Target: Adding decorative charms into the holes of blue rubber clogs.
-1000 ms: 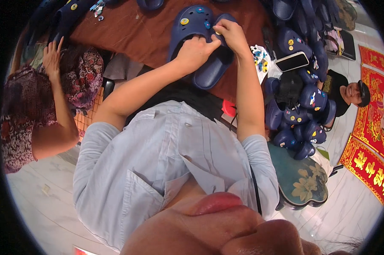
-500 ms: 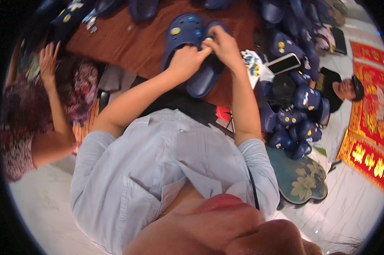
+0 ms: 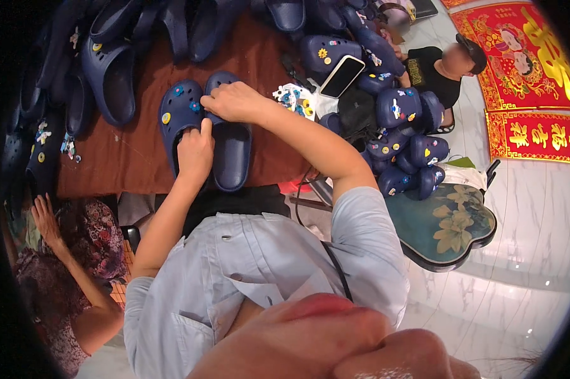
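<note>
The left hand (image 3: 196, 151) is drawing apart, grip hidden. The right hand (image 3: 235, 102) is pinching, apparently steadying, a rounded navy rubbery clog (image 3: 231, 158).

The person wears a pale grey-blue shirt (image 3: 247, 243) with loose short sleeves (image 3: 368, 221), an open pointed collar (image 3: 266, 293), small round buttons (image 3: 235, 276) and a stitched pocket (image 3: 190, 335), plus a thin black strap (image 3: 336, 265) and black clothing (image 3: 234, 203) by the table's (image 3: 124, 174) near edge, the left hand (image 3: 195, 153) and right hand (image 3: 237, 102) bare.
</note>
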Available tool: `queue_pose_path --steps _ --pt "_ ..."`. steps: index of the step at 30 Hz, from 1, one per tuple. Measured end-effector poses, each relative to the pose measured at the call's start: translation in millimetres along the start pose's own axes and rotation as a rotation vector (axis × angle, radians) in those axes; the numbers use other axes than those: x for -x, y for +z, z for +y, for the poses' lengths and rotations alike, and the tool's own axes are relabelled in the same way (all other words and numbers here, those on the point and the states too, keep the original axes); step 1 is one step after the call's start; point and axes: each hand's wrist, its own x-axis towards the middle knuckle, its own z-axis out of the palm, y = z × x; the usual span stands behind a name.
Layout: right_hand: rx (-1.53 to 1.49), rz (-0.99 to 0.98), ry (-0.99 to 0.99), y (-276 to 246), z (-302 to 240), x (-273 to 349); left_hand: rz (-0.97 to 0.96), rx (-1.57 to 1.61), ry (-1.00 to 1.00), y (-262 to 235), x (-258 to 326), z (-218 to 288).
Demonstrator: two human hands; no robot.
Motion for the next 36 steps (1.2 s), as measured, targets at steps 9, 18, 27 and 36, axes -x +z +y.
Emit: queue_pose_path --steps 9,18,27,36 --pt "-0.215 0.021 0.277 10.6 23.8 -4.9 0.108 0.023 0.05 -1.2 -1.2 -1.4" --pt "-0.482 0.535 0.796 7.5 44.8 110.6 0.132 0.082 0.012 1.0 3.6 -2.0" --pt "-0.03 0.31 0.918 29.6 43.9 137.2 0.163 0.118 0.003 6.5 4.0 -7.4" --pt "-0.505 0.431 0.142 5.4 -9.9 -10.7 -0.059 0.288 0.007 -14.1 1.5 -11.2"
